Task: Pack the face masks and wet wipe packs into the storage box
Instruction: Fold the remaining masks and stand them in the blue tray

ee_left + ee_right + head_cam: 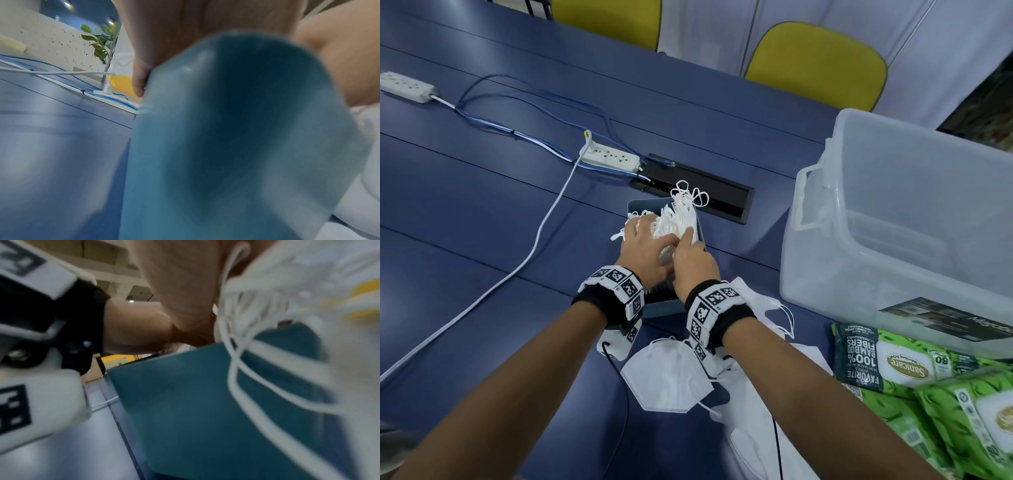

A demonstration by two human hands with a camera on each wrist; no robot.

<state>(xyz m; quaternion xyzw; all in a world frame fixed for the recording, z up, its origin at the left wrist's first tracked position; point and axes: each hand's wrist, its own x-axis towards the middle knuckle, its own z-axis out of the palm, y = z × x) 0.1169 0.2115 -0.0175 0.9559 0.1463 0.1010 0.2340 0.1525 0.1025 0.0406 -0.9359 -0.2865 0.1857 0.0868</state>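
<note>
A stack of white face masks (678, 219) stands in a small blue box (666, 306) at the table's middle, with its ear loops sticking up at the far end. My left hand (643, 240) lies over the stack's left side and my right hand (688, 246) grips its right side, both with fingers down in the box. In the wrist views the blue box (236, 146) (185, 402) fills the frame and mask loops (257, 369) hang close. The clear storage box (893, 222) stands on the right. Green wet wipe packs (893, 363) lie in front of it.
Loose white masks (667, 377) lie on the blue table under my wrists. A power strip (609, 157) with blue and white cables and a black cable slot (698, 192) lie beyond the small box. Another strip (405, 85) sits far left. Yellow chairs (818, 65) stand behind the table.
</note>
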